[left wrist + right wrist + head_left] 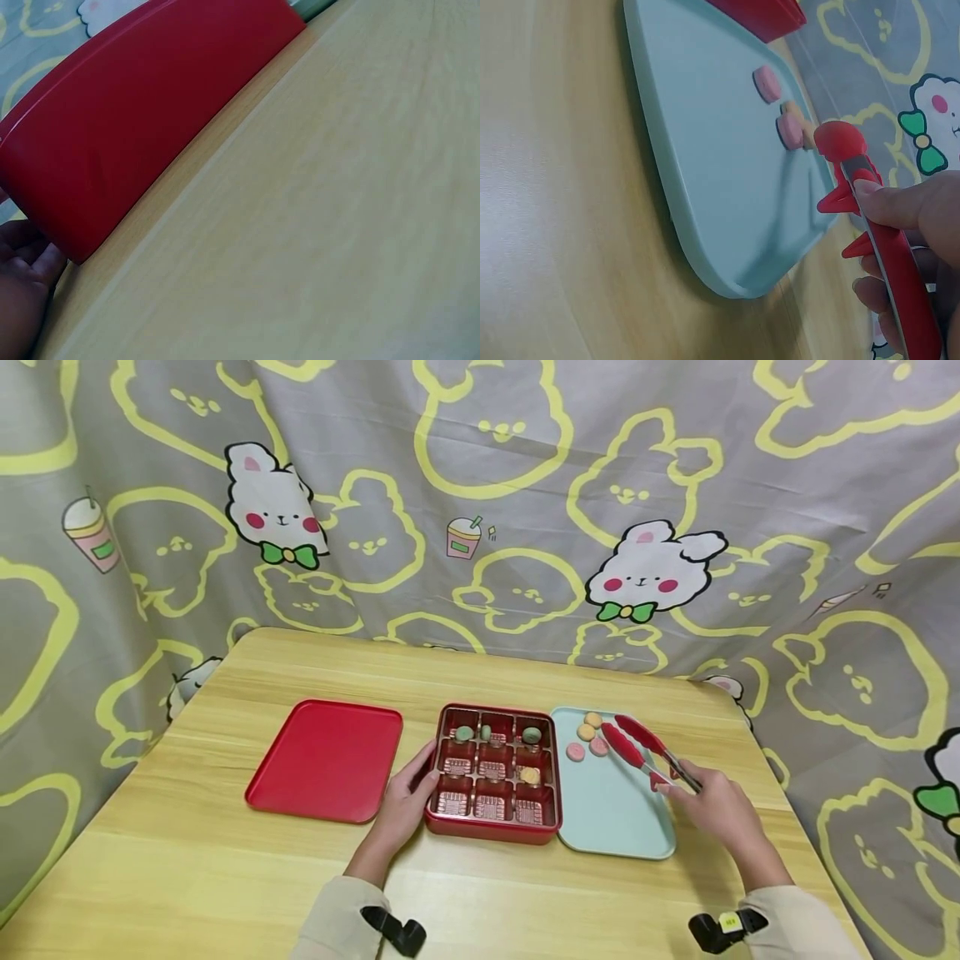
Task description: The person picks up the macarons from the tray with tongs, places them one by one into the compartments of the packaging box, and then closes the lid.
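Note:
My left hand [405, 797] holds the left side of a red box [491, 833] with a grid of compartments. Green macarons [532, 735] sit in the box's back row, one in each compartment; the middle one stands on edge. A yellow macaron [529, 775] lies in the middle row's right compartment. My right hand [716, 802] grips red-tipped tongs [637, 752] over the pale blue tray [618, 818]. The tong heads are spread, with nothing visible between them. Beside them on the tray lie two yellow macarons [589, 727] and two pink macarons [789, 130].
A red lid or tray [330, 760] lies flat on the wooden table [202, 860], left of the box. The blue tray stands against the box's right side. Behind the table hangs a patterned grey curtain [510, 468].

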A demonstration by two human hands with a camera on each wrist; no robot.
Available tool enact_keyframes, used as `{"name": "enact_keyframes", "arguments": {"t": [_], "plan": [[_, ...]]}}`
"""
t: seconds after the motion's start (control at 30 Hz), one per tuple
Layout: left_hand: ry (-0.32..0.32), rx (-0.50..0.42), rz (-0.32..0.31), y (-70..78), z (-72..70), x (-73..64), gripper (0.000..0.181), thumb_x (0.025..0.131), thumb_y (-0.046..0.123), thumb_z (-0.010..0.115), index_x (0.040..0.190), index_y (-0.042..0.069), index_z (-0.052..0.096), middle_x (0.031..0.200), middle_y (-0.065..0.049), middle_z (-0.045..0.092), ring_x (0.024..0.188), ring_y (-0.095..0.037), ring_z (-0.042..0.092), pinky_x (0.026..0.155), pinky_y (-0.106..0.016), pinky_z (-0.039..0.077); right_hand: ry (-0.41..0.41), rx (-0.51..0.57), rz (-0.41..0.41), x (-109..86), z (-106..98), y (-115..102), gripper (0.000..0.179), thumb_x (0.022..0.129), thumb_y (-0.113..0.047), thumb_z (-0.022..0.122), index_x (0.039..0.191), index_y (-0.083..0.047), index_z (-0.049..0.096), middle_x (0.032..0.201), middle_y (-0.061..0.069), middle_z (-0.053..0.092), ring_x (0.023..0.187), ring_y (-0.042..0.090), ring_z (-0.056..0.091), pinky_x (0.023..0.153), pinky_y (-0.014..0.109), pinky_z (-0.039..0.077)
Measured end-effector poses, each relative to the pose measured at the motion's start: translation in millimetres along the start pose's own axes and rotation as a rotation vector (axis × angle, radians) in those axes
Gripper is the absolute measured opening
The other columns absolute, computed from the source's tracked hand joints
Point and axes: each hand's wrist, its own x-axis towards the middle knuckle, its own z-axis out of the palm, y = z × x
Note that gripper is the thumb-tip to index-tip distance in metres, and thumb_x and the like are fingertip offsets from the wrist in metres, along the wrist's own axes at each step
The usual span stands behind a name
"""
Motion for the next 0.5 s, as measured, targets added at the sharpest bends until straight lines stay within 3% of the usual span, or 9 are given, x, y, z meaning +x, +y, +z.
{"name": "enact_keyframes", "arguments": {"t": [0.07,0.5], "plan": [[0.002,0.002,-0.004,-0.1,-0.1,-0.2,0.05,0.098,0.013,0.048,0.147,0.014,0.035,0.151,-0.007,0.034,0.141,-0.026,0.026,0.116,-0.044,0.022,-0.003,-0.006,-0.005,2.6,0,0,0.077,0.086,-0.053,0.059,0.137,0.003,0.045,0.115,0.031,0.059,0.075,0.029,0.049,0.053,0.029,0.032],[0.015,-0.002,0.004,1.9,0.7,-0.3,0.05,0.097,0.012,0.05,0.146,0.013,0.037,0.149,-0.008,0.036,0.14,-0.027,0.028,0.115,-0.044,0.024,-0.05,-0.019,-0.003,17.0,3,1,0.073,0.087,-0.049,0.06,0.136,0.003,0.046,0.121,0.031,0.056,0.09,0.036,0.056,0.062,0.036,0.042]]}}
